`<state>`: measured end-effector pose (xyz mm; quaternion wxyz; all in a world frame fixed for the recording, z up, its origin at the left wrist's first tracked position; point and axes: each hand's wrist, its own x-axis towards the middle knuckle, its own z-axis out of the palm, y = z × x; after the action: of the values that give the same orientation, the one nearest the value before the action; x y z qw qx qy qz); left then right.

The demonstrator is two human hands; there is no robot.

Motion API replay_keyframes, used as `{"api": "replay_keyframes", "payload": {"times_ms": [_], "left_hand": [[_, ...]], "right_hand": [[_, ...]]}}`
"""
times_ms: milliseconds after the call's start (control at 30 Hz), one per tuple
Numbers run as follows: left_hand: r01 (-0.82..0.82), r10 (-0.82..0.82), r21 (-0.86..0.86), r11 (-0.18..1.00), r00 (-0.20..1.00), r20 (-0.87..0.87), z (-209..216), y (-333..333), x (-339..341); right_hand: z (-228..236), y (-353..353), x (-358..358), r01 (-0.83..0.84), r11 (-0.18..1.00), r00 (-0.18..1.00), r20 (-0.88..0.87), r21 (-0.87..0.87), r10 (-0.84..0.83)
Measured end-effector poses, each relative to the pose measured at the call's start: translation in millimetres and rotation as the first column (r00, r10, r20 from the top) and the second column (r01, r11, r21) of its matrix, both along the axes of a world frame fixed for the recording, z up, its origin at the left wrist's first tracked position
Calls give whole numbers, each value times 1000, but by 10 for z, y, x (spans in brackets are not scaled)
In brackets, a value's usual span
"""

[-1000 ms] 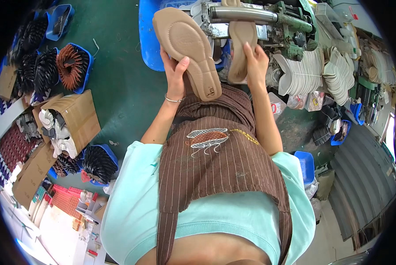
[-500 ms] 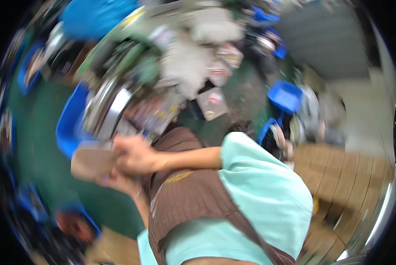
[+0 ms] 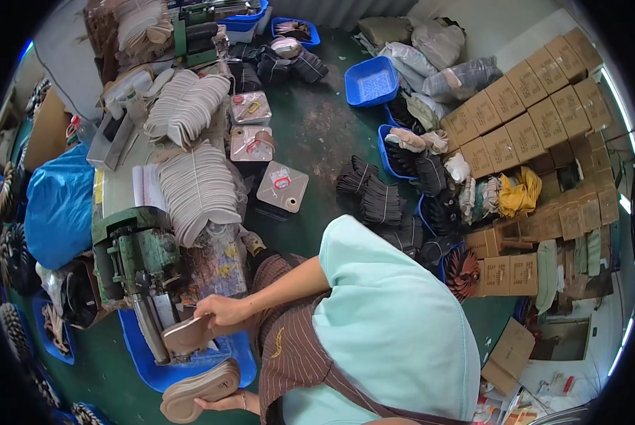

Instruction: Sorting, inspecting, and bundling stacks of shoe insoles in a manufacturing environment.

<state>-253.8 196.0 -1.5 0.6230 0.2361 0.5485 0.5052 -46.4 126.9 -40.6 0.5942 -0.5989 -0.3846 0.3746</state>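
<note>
My right hand (image 3: 220,312) is closed on a single tan insole (image 3: 185,336), holding it beside the metal rollers (image 3: 149,327) of a green machine (image 3: 142,248). Whether the insole touches the rollers I cannot tell. Lower down, my left hand (image 3: 224,402) grips a small stack of tan insoles (image 3: 198,388), its fingers under the near edge. A blue basin (image 3: 243,358) sits beneath the rollers, between the hands. Bundles of pale insoles, one nearer (image 3: 200,188) and one farther (image 3: 188,106), lie on the worktable beyond the machine.
Square metal cans (image 3: 283,188) stand beside the worktable. On the green floor lie bundles of dark soles (image 3: 381,202) and a blue tub (image 3: 371,81). Stacked cardboard boxes (image 3: 523,138) line the right side. A blue plastic bag (image 3: 59,202) bulges left of the machine.
The view has turned and sharpened. My hands were together on the tan insoles; now they are apart, the right with one insole by the rollers, the left with the stack.
</note>
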Motion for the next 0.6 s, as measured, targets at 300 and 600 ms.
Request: {"api": "replay_keyframes", "payload": {"times_ms": [300,600], "left_hand": [[-52,51,-23,998,997,-58,-31,3,-77],[157,-91,170,973,935,-343,-264,-265,218]], "right_hand": [[187,224,-34,-109,991,992,-67,-84,103],[635,482,-54,-237,898,888,-458,-371,45]]}}
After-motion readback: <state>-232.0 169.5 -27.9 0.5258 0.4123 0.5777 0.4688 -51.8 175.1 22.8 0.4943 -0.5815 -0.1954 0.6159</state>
